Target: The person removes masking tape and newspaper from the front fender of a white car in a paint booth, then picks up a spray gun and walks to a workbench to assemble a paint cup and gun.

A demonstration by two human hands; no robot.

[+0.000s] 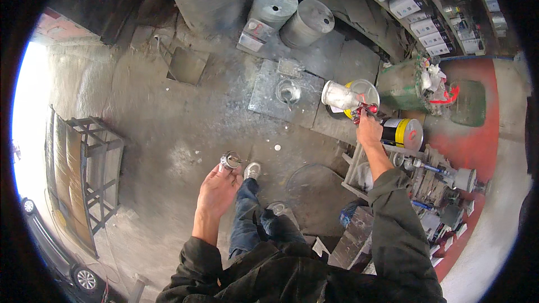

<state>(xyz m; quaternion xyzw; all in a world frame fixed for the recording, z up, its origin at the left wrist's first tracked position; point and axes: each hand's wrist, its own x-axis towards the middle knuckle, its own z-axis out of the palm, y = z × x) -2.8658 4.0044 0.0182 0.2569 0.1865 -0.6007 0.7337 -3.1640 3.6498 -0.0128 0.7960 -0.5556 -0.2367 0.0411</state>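
Dusty concrete floor point(168, 129); left hand point(216, 191) pinching metal cap point(229, 160); right hand point(369, 130) gripping spray gun point(349, 99) (white cup).

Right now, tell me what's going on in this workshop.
A person stands on a dusty concrete floor with both arms out. The right hand holds up a spray gun with a pale cup over an open yellow can. The left hand holds a small round metal part at its fingertips. Grey drums, a green bin and a cluttered rack of tools stand on the right.
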